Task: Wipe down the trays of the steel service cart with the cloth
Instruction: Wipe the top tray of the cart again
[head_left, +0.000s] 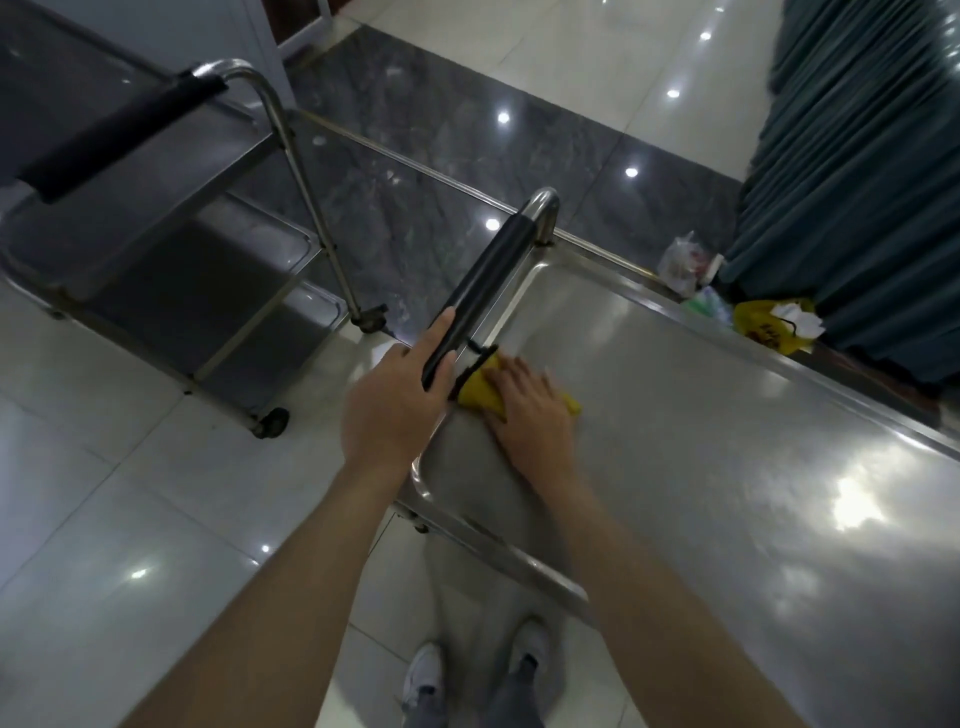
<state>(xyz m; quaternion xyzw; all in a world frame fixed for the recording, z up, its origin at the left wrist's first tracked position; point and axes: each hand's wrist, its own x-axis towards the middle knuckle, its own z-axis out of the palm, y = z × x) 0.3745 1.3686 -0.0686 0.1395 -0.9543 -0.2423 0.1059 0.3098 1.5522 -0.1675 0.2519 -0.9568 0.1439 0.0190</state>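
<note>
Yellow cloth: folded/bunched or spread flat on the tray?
Bunched. The yellow cloth shows as a small wad under the flat right hand on the top tray.

Both forearms bare to the frame edge, no sleeves visible. left hand (396, 410) and right hand (530, 415): no gloves, rings or watch. Grey trousers (511, 699), white sneakers (427, 670) with dark laces.

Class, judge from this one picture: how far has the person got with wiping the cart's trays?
Done: nothing can be confirmed; the top tray shines all over. In hand: the right hand presses the yellow cloth flat at the tray's handle end, while the left hand grips the black handle. Left: probably the rest of this tray; any lower trays are hidden.
</note>
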